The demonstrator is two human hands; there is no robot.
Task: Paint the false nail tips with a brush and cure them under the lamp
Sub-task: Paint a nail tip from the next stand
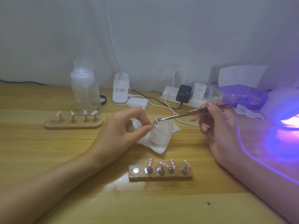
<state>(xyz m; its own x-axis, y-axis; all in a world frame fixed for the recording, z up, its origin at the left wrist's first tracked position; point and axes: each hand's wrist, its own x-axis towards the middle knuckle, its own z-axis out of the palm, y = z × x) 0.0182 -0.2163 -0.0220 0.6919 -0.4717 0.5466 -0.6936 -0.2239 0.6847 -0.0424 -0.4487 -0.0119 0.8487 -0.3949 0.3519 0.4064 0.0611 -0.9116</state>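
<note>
Two bare hands are seen over a wooden table [48,159], and a small white jar [161,134] in the middle is used as the mark for every place. The jar is set on a white paper sheet [156,147].

The left hand [123,126] is held just left of the jar. Its thumb and first finger are pinched tight on one pink nail tip [154,122], which is held up over the jar's left rim.

The right hand [216,126] is held to the right of the jar. Its fingers are curled round a thin brush [186,114]. The brush head is kept above the jar's mouth, right beside the nail tip. It cannot be told if the two are touching.

In front of the jar a near holder [161,177] is laid, with four pink tips on little stands and one bare round spot at its left end. Behind the jar and to its left a far holder [74,124] is laid, with four more pink tips. A clear bottle [85,91] with its cap flipped up is stood just behind that holder.

Far to the right of the jar the curing lamp [289,109] is seen, lit purple. Behind the jar a white power strip [182,97] and a purple tissue pack [242,96] are placed by the wall.
</note>
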